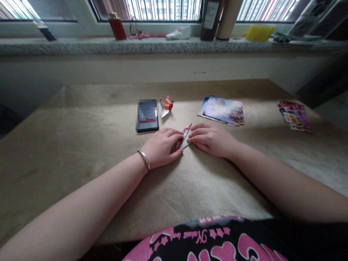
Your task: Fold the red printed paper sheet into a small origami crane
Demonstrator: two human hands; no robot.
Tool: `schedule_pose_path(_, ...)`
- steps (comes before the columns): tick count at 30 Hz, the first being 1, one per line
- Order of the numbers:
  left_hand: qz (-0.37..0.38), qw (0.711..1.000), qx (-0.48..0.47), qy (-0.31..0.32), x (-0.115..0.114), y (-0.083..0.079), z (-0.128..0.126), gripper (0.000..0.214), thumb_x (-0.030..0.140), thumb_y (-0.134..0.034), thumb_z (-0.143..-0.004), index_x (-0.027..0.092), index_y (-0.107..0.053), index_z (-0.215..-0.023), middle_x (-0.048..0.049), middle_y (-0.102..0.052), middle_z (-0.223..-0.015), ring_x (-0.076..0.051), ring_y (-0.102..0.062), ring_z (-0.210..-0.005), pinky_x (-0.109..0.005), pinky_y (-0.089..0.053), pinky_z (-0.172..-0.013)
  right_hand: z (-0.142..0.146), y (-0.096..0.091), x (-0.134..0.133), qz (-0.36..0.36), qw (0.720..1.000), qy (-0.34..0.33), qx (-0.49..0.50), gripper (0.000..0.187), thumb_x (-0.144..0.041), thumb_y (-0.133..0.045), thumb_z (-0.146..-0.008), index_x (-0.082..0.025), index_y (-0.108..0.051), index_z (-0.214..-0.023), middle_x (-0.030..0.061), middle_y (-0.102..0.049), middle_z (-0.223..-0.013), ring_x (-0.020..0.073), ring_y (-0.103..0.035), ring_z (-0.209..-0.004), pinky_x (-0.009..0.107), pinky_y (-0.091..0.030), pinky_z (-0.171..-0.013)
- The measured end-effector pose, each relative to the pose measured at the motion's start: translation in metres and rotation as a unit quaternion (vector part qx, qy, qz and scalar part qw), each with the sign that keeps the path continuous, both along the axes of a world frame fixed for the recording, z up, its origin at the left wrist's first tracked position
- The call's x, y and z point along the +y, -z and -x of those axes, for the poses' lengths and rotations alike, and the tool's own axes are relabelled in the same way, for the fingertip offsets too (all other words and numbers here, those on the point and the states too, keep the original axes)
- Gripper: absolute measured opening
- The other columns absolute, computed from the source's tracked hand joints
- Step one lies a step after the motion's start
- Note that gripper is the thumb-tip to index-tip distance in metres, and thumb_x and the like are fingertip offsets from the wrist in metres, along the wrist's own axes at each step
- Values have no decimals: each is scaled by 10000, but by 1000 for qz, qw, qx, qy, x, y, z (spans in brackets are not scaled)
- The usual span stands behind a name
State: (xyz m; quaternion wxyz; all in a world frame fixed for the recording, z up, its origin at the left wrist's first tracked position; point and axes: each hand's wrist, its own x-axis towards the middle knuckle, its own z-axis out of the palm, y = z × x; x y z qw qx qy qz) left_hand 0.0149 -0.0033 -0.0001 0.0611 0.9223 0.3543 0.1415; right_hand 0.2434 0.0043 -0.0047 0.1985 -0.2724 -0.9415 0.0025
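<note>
Folded paper (186, 139) sits right between your fingertips.
Your left hand (161, 146) pinches its edge; your right hand (212, 139) presses flat, close-set fingers on top, seemingly to hold the crease.

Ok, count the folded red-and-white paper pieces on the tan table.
2. One folded red-and-white paper piece sits between the left hand and right hand, touching both; the second folded piece lies just right of the dark rectangular phone. Others may hide under the hands.
</note>
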Motion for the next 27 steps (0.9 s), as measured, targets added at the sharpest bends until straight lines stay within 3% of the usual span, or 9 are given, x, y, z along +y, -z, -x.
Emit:
schedule_pose_path(5,-24,998,-11,51,3,5,0,374,170,-482,-807,129,-572,-1168,-94,-604,-1186,-196,-527,-1119,-365,-423,-1003,1,1,0,-18,1000,-1,-1,237,-200,-489,-863,-219,-696,-977,52,-687,-1019,203,-554,-1050,345,-463,-899)
schedule_pose_path(12,-64,995,-10,76,13,9,5,432,76,-457,-791,150,-553,-1205,-61,-607,-1215,-200,-533,-1116,-377,-450,-975,-1,5,1,-21,998,54,-15,214,-300,-516,-872,-233,-689,-979,52,-690,-1000,200,-589,-911,350,-434,-821)
schedule_pose_path(16,-97,991,-23,88,16,9,8,317,114,-453,-848,199,-611,-1110,-29,-630,-1173,-180,-549,-1071,-358,-453,-943,1,5,-1,-5,998,64,-14,212,-328,-514,-880,-244,-689,-967,46,-695,-980,190,-592,-884,338,-415,-787)
schedule_pose_path(21,-160,984,23,73,10,3,5,206,322,-490,-898,248,-650,-1004,-20,-667,-1011,-179,-572,-930,-344,-457,-818,5,2,-5,0,998,67,-15,215,-327,-521,-876,-231,-698,-953,48,-700,-957,189,-595,-870,327,-409,-761)
schedule_pose_path(27,-234,966,90,62,0,-3,-2,182,247,-478,-908,220,-639,-988,-22,-658,-909,-179,-562,-838,-319,-437,-727,8,0,-8,-3,997,70,-28,220,-319,-530,-867,-220,-700,-967,53,-697,-938,193,-586,-857,317,-422,-749)
